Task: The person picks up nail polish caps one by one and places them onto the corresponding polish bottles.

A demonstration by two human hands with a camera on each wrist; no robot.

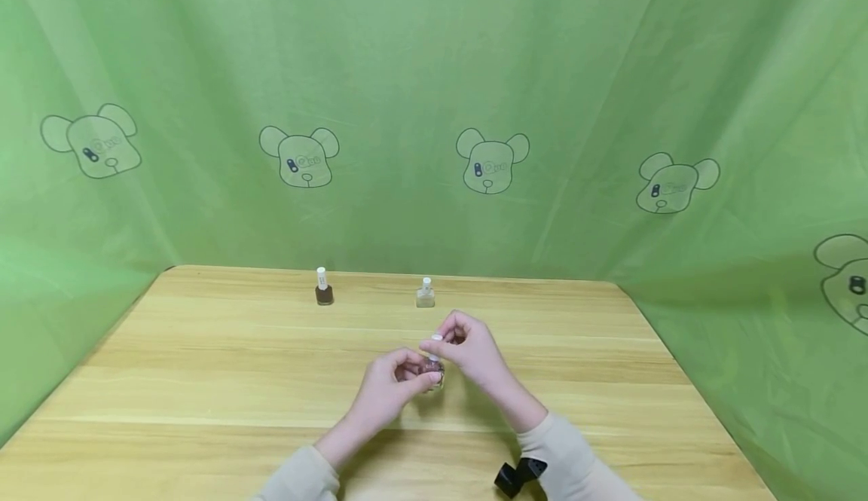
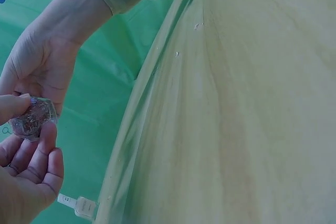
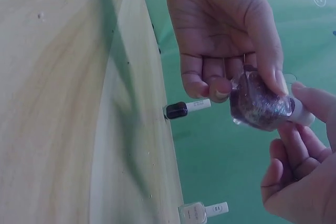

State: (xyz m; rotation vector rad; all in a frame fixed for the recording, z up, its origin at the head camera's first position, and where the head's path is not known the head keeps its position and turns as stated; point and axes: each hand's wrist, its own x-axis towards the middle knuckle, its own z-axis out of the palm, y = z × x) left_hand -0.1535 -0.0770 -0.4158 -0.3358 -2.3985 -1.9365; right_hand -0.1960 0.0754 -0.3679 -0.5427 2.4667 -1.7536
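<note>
A nail polish bottle [image 1: 432,368] with purplish glitter is held above the table between both hands. My left hand [image 1: 383,392] grips its glass body between thumb and fingers; the right wrist view shows the glittery glass [image 3: 261,100] close up. At the other end my right hand [image 1: 475,350] pinches the white cap [image 3: 301,113] between thumb and fingers. The cap is on the bottle's neck. Farther back stand a dark nail polish bottle [image 1: 325,294] and a clear one [image 1: 425,299], both upright with white caps; neither is touched.
The wooden table [image 1: 237,380] reaches back to a green curtain [image 1: 400,71] printed with bear heads, which also rises along both sides. A black wrist camera [image 1: 518,478] sits by the right sleeve, near the table's front.
</note>
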